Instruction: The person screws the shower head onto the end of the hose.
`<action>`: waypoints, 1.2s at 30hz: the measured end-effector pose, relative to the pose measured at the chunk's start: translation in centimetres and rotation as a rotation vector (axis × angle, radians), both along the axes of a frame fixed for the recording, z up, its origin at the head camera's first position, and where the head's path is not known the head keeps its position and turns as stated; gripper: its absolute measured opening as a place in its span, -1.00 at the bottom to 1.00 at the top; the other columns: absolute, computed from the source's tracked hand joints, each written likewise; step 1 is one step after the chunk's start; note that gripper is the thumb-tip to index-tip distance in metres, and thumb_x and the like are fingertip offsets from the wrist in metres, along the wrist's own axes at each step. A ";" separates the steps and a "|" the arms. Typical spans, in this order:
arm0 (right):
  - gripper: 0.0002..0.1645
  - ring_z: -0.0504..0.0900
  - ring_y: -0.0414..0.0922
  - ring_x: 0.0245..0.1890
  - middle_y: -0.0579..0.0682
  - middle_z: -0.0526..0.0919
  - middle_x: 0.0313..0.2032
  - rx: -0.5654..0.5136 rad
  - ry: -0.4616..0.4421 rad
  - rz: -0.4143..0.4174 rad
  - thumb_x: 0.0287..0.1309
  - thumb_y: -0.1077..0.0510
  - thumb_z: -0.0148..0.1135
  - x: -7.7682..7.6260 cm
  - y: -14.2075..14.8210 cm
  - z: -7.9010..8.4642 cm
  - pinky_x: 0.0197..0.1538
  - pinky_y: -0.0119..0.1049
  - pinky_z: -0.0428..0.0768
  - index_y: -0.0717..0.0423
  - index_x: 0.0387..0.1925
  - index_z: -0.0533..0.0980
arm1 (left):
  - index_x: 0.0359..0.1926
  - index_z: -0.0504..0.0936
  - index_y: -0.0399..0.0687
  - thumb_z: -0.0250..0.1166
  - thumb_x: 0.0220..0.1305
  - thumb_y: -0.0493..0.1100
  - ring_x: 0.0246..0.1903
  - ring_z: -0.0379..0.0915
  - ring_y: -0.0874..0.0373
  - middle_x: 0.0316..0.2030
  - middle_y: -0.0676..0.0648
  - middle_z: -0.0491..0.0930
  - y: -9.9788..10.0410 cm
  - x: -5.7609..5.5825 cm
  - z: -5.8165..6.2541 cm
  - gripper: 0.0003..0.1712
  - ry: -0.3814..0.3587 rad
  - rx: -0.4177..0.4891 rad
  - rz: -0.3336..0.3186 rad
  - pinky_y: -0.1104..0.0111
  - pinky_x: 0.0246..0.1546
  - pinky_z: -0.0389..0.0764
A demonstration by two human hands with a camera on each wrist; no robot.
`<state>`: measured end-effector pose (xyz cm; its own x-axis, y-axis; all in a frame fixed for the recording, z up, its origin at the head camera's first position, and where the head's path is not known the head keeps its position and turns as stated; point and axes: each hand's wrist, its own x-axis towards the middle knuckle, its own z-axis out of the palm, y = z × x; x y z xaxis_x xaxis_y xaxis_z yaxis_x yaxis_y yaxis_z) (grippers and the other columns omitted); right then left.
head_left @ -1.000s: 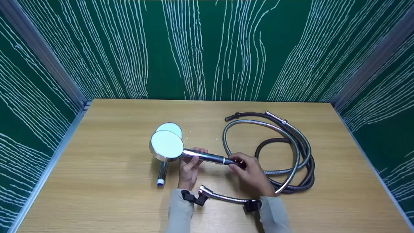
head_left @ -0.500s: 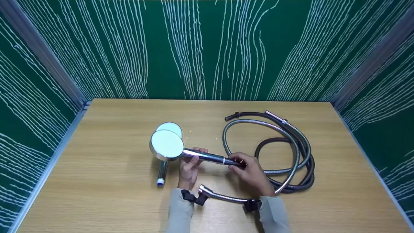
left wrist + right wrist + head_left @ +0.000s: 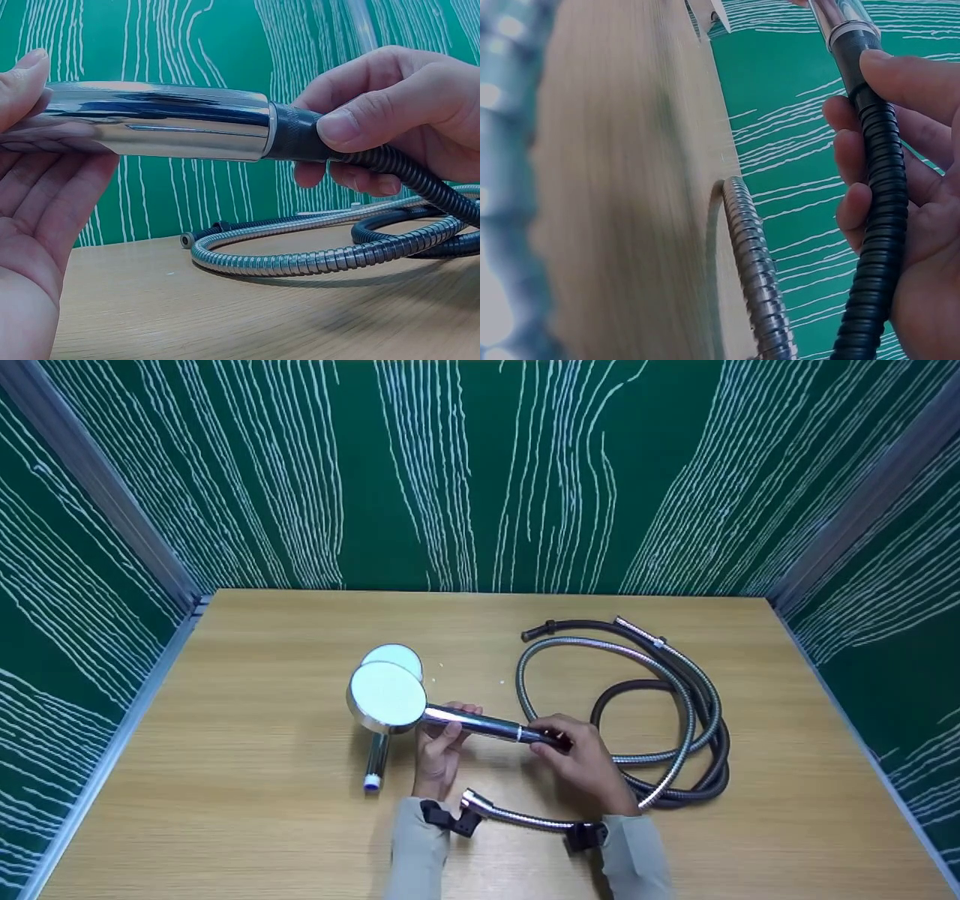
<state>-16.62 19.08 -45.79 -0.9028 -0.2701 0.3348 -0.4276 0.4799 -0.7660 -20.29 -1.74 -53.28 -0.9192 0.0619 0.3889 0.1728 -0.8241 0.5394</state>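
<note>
Holding a chrome shower head [image 3: 405, 701] just above the counter [image 3: 225, 780], left-hand grip [image 3: 437, 754] curled loosely under the handle [image 3: 165, 124], thumb on top. Right-hand grip [image 3: 589, 761] pinching the black end fitting [image 3: 296, 133] of a black ribbed hose [image 3: 885, 172] between thumb and fingers; fitting touches the white ring [image 3: 519, 733] at the handle's end, roughly in line with it. Can't tell if it's threaded on. Handle points right, round white face up on the left.

Second shower head [image 3: 378, 757] lies on the counter, partly hidden behind the held one, handle toward the person, white-and-blue tip. Silver hose [image 3: 581, 641] and the rest of the black one coiled together at right; silver hose's cone fitting [image 3: 477, 802] lies near the left wrist. Grey sleeves [image 3: 420, 847], green white-streaked walls [image 3: 480, 472].
</note>
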 end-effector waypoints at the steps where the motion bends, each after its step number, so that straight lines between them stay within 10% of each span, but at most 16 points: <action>1: -0.73 0.59 -0.14 -0.32 0.09 0.70 -0.29 0.004 -0.004 -0.001 -0.04 0.40 0.36 0.0 0.0 0.1 -0.25 -0.41 0.60 0.29 -0.21 0.62 | -0.13 0.62 -0.13 0.19 0.24 -0.37 -0.09 0.64 0.08 -0.19 -0.04 0.69 0.0 0.0 0.0 -0.80 0.000 -0.002 0.002 0.25 0.14 0.61; 10: -0.73 0.59 -0.14 -0.32 0.09 0.70 -0.30 0.009 -0.005 -0.008 -0.04 0.40 0.36 0.1 -0.1 0.2 -0.24 -0.43 0.58 0.29 -0.20 0.62 | -0.14 0.63 -0.12 0.21 0.24 -0.35 -0.10 0.64 0.09 -0.21 -0.04 0.69 0.0 0.1 0.1 -0.81 -0.014 -0.006 0.011 0.22 0.16 0.60; 17: -0.69 0.57 -0.22 -0.31 -0.04 0.70 -0.28 0.004 -0.013 -0.025 -0.03 0.32 0.40 -1.4 0.9 -3.1 -0.23 -0.44 0.59 0.12 -0.18 0.61 | -0.13 0.62 -0.13 0.19 0.25 -0.36 -0.10 0.64 0.08 -0.20 -0.04 0.69 0.0 0.0 0.0 -0.81 0.001 0.000 0.008 0.22 0.15 0.61; 30: -0.70 0.55 -0.08 -0.45 0.09 0.61 -0.42 -0.040 0.095 -0.020 -0.17 0.51 0.37 -0.6 0.0 -1.1 -0.43 -0.40 0.57 0.30 -0.31 0.54 | -0.13 0.62 -0.15 0.17 0.25 -0.38 -0.09 0.63 0.08 -0.19 -0.04 0.69 0.0 -0.1 -0.1 -0.79 0.013 -0.013 0.017 0.25 0.13 0.62; 36: -0.69 0.52 -0.17 -0.45 0.01 0.62 -0.42 -0.047 0.121 -0.005 -0.15 0.46 0.40 -1.3 0.6 -2.9 -0.45 -0.45 0.53 0.18 -0.30 0.57 | -0.13 0.63 -0.13 0.19 0.25 -0.36 -0.09 0.63 0.09 -0.19 -0.03 0.69 0.0 -0.1 -0.1 -0.80 0.011 -0.013 0.011 0.26 0.13 0.62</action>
